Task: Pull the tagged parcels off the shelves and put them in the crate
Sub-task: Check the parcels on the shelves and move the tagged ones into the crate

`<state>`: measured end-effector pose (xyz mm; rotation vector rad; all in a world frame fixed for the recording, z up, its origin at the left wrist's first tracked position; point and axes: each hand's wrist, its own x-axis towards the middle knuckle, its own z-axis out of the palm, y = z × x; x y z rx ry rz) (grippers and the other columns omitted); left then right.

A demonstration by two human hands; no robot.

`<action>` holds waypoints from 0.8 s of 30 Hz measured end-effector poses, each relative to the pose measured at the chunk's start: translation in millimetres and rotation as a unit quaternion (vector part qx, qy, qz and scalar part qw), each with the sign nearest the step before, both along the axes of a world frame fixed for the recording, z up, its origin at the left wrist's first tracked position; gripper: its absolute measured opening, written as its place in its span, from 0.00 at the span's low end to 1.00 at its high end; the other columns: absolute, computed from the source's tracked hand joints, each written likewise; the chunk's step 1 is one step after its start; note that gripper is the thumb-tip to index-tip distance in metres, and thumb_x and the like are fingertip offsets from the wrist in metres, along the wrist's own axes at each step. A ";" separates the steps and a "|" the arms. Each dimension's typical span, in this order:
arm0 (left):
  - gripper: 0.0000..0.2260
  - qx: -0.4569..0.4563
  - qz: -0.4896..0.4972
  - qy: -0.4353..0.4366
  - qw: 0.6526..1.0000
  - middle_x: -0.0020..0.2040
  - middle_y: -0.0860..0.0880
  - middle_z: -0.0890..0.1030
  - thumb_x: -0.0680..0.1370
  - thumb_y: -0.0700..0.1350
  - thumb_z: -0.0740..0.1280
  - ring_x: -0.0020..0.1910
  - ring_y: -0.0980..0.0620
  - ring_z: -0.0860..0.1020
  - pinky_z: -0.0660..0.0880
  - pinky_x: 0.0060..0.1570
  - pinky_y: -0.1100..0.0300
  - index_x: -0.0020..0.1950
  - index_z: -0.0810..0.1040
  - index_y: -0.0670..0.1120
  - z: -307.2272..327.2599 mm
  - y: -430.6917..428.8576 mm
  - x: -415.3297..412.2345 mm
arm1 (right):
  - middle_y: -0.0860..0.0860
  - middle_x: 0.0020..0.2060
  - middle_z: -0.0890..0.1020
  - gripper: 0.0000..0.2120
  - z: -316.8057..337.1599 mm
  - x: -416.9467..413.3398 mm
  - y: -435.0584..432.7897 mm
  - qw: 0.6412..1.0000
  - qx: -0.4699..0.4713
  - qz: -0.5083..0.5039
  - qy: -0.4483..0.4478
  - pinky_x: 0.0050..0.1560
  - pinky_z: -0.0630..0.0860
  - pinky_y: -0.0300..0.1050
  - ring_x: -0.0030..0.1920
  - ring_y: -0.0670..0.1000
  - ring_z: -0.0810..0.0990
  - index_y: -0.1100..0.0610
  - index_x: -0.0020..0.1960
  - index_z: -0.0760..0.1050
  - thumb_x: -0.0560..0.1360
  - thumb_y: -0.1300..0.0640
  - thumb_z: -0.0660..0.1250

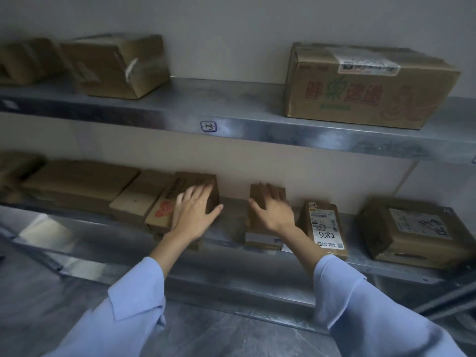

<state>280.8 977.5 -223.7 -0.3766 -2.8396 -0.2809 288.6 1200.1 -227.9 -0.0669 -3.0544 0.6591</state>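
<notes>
Lower steel shelf [233, 222], pale wall [244, 27] behind: your left hand [195, 215] rests on printed carton [164, 210], fingers [199, 191] spread; your right hand [275, 211] on small carton [257, 228], fingers likewise spread.

left-edge boxes [18, 60] blurred and cropped, small parcel [256, 225] top hidden under right hand [275, 215], fingers [273, 190] smeared, maybe lying flat, fine print on labelled parcel [325, 228] unreadable at this size

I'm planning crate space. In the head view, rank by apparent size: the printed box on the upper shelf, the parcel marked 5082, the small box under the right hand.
1. printed box: clearly largest.
2-3. parcel marked 5082 and small box under the right hand: they look alike and the hand covers part, so unranked.
</notes>
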 end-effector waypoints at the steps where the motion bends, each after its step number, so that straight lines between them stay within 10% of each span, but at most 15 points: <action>1: 0.41 -0.015 0.016 -0.004 1.000 0.73 0.49 0.70 0.70 0.69 0.43 0.71 0.47 0.65 0.60 0.64 0.52 0.77 0.63 0.50 2.7 -11.7 -0.4 | 0.51 0.79 0.54 0.33 3.1 -2.7 -7.9 1.000 0.005 0.015 -0.010 0.72 0.61 0.56 0.77 0.58 0.55 0.48 0.79 0.51 0.80 0.35 0.51; 11: 0.43 -0.020 0.076 -0.113 0.990 0.79 0.53 0.56 0.72 0.71 0.62 0.77 0.50 0.55 0.53 0.71 0.51 0.80 0.53 0.51 -6.7 -110.9 -11.6 | 0.49 0.79 0.51 0.37 14.5 -15.0 -85.8 0.994 -0.003 0.102 -0.041 0.75 0.52 0.53 0.78 0.55 0.50 0.48 0.80 0.49 0.78 0.33 0.56; 24: 0.53 0.007 -0.040 -0.153 0.987 0.78 0.53 0.60 0.61 0.79 0.50 0.76 0.52 0.56 0.52 0.72 0.52 0.79 0.55 0.51 -40.7 -158.6 -34.2 | 0.56 0.77 0.57 0.54 -27.0 -7.2 -146.2 0.982 -0.086 0.068 -0.156 0.75 0.57 0.54 0.77 0.59 0.55 0.52 0.80 0.40 0.70 0.33 0.69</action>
